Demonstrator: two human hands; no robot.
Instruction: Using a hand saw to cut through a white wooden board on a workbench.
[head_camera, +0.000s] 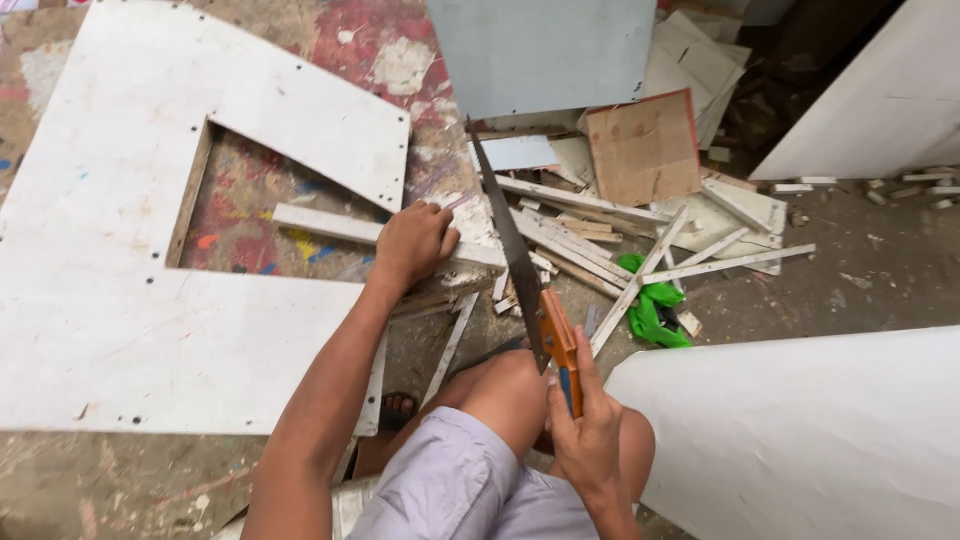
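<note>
Your right hand (588, 435) is closed round the orange handle of a handsaw (512, 250), fingers wrapped fully, blade running up and away from your knee toward the pile of offcuts. Your left hand (412, 243) lies palm down, fingers curled over a narrow white strip (330, 226), pressing it where it rests across the square cut-out in the large white panel (110, 300) on the paint-spattered floor (880, 240). The strip's free end reaches toward the blade; whether the teeth are touching it I cannot tell, since the blade is seen nearly edge-on. To cut well, keep the holding hand just beside the cut line but clear of the teeth, thumb tucked rather than pointing at the blade. The strip bridges an opening, so it looks likely to flex and chatter; bear down near the supported edge of the panel. Begin with light, short draws to seat a groove, then lengthen the stroke and let the saw's weight work. Hold the blade upright, wrist in line with the forearm. Your bare knee (510, 395) sits close under the handle: shift it aside. Loose slats (610, 250) and a green rag (655, 305) lie near the far end; mind they don't snag the tip.
</note>
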